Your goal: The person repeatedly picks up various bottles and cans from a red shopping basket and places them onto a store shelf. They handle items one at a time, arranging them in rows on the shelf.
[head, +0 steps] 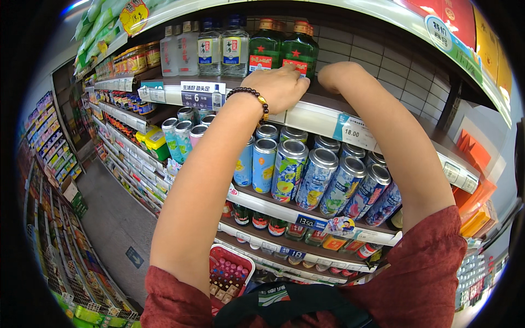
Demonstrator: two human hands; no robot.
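Observation:
My left hand (283, 88), with a dark bead bracelet (262, 100) at the wrist, reaches over the upper shelf's edge. Its fingertips lie at the red label of the front right green glass liquor bottle (301, 45); whether they grip it is unclear. Another green glass liquor bottle (264, 43) stands just left of it, with more behind. My right hand (338, 76) is bent down onto the shelf, right of the bottles, and its fingers are hidden. Clear glass liquor bottles (235, 47) and frosted bottles (170, 53) stand farther left.
Below, a shelf holds several drink cans (289, 170); bottles (277, 225) fill the one under it. A red basket (251, 262) with small bottles and boxes sits low before me. A price-tagged shelf edge (313, 119) runs beneath my hands. The aisle floor (110, 213) lies left.

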